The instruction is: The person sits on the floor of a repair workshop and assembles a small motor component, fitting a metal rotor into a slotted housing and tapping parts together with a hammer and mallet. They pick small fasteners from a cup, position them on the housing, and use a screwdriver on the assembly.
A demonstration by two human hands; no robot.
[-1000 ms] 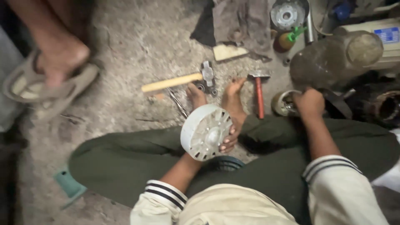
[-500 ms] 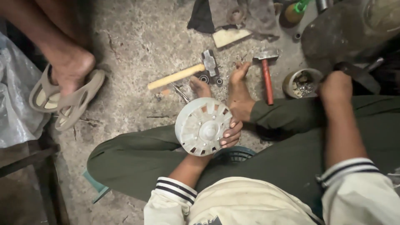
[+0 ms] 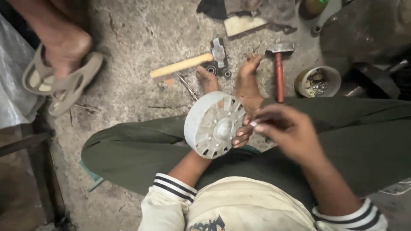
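Note:
I sit cross-legged on a concrete floor. My left hand (image 3: pixel 241 134) grips a white round slotted metal cover (image 3: pixel 213 124) from behind, its fingertips curling over the right rim, and holds it above my lap. My right hand (image 3: pixel 284 130) is beside the cover's right edge, fingers pinched together on something small that I cannot make out. My bare feet (image 3: pixel 239 79) lie just beyond the cover.
A wooden-handled hammer (image 3: pixel 188 63) and a red-handled hammer (image 3: pixel 279 72) lie on the floor past my feet. A small round tin of metal bits (image 3: pixel 317 81) stands at the right. Another person's sandalled foot (image 3: pixel 64 64) is at the upper left. A dark motor body (image 3: pixel 364 30) fills the upper right.
My right hand has come back from the tin at the right to the cover's edge, fingers pinched. The left hand keeps the cover in place.

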